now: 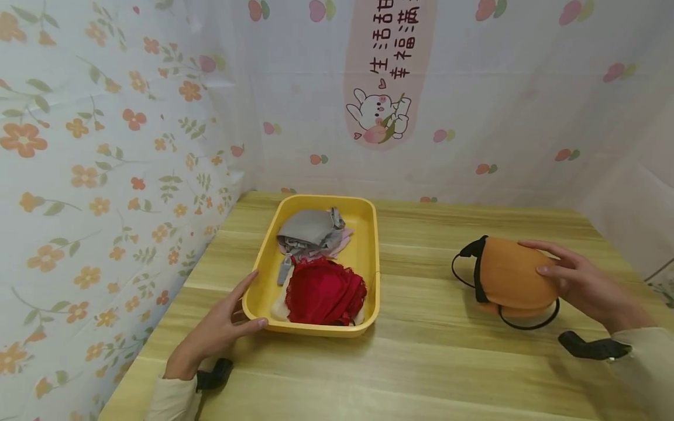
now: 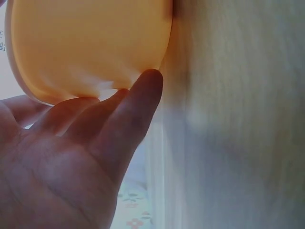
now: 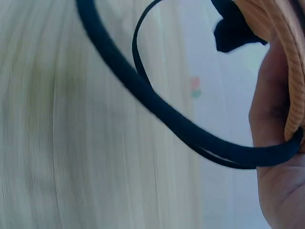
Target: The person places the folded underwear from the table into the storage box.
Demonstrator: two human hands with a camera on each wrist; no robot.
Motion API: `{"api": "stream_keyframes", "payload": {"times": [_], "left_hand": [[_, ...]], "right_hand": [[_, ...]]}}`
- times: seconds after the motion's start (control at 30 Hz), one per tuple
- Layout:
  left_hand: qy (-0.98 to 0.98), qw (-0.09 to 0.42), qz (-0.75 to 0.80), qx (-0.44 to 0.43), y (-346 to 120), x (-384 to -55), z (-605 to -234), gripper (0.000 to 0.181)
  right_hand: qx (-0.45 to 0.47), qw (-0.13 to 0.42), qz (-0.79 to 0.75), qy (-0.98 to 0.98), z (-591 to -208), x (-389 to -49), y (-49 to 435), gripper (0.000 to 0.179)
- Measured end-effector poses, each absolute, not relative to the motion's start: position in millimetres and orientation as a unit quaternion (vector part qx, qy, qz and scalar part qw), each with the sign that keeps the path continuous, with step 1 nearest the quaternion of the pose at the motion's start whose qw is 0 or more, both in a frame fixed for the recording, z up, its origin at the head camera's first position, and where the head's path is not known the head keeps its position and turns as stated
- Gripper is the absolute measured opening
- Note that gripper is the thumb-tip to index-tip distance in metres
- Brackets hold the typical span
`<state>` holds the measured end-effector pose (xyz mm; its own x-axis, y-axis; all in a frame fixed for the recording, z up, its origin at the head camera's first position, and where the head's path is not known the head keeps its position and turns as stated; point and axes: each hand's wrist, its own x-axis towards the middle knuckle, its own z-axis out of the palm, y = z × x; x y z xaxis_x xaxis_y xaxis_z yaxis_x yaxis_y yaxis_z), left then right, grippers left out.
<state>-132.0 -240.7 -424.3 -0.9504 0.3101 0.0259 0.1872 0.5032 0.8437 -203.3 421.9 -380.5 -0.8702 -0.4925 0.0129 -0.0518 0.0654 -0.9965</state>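
In the head view, my right hand (image 1: 590,286) grips a folded orange bra (image 1: 513,275) with black straps and black edging, on the right side above the table. Its black strap (image 3: 167,119) loops down across the right wrist view. My left hand (image 1: 221,327) touches the near left corner of a yellow plastic tray (image 1: 310,330), fingers along the outer side and thumb at the front. The left wrist view shows fingertips (image 2: 150,81) against the tray's outer wall. Inside the tray, a red lace bra (image 1: 323,292) lies nearest, and a folded grey bra (image 1: 310,228) lies farther back.
Some pink fabric (image 1: 339,242) shows under the grey bra, and pale cream fabric (image 1: 280,304) under the red one. The tray stands on a wood-grain table (image 1: 421,362). Printed curtains (image 1: 474,105) hang behind the table and along its left side.
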Motion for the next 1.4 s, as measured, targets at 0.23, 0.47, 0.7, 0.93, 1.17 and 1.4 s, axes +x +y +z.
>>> {"api": "stream_keyframes", "payload": {"times": [0.23, 0.47, 0.7, 0.93, 1.17, 1.4], "left_hand": [[0.861, 0.074, 0.481, 0.148, -241.1, -133.2, -421.6, 0.094], [0.860, 0.078, 0.480, 0.152, -242.6, -131.7, -420.6, 0.094], [0.860, 0.079, 0.481, 0.151, -242.0, -131.8, -420.6, 0.094], [0.854, 0.083, 0.486, 0.164, -242.2, -134.3, -419.6, 0.094], [0.859, 0.083, 0.481, 0.156, -242.3, -136.0, -419.0, 0.094], [0.859, 0.082, 0.479, 0.159, -243.5, -135.1, -420.3, 0.093]], "right_hand": [[-0.227, 0.198, -0.728, 0.615, -377.3, -206.0, 391.7, 0.060], [-0.228, 0.211, -0.746, 0.589, -364.4, -214.0, 345.4, 0.057], [-0.241, 0.217, -0.776, 0.541, -357.7, -221.9, 300.1, 0.054], [-0.226, 0.238, -0.775, 0.539, -353.7, -225.1, 257.2, 0.050], [-0.209, 0.253, -0.766, 0.553, -345.5, -226.8, 213.1, 0.048], [-0.209, 0.276, -0.752, 0.561, -339.3, -230.9, 166.0, 0.053]]}}
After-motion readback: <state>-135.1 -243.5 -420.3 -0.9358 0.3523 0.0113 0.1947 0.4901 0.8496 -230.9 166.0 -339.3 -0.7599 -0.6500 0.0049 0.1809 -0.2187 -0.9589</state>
